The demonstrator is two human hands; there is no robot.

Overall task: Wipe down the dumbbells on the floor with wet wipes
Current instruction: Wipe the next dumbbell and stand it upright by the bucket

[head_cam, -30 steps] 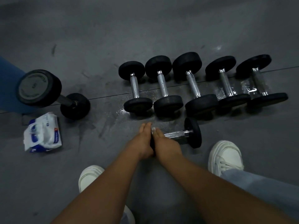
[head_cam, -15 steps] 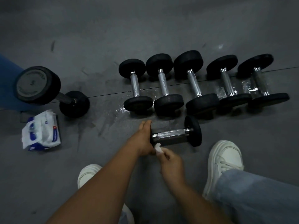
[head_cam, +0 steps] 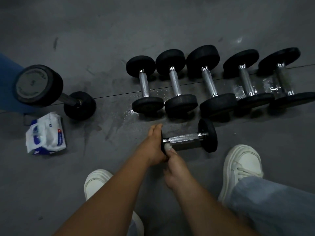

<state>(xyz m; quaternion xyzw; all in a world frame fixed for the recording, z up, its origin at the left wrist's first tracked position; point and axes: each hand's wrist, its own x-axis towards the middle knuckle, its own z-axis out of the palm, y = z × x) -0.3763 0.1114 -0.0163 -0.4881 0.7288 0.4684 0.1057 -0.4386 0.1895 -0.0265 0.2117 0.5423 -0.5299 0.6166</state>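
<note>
A small dumbbell (head_cam: 187,138) with a knurled chrome handle lies sideways on the dark floor in front of me. My left hand (head_cam: 154,147) covers its left black head, fingers pointing away from me. My right hand (head_cam: 175,169) pinches a crumpled white wet wipe (head_cam: 167,147) against the inner side of that head, by the end of the handle. Behind it, several black dumbbells (head_cam: 175,82) lie in a row side by side. A wet wipes pack (head_cam: 46,135) lies on the floor at the left.
A large dumbbell (head_cam: 51,89) leans against something blue (head_cam: 8,79) at the far left. Wet patches shine on the floor around the row. My white shoes (head_cam: 242,166) stand at either side of my arms, with a jeans leg at lower right.
My right hand pulled back from the left head with the wipe, then moved forward to it again. My left hand stayed on the head. The view shifted slightly.
</note>
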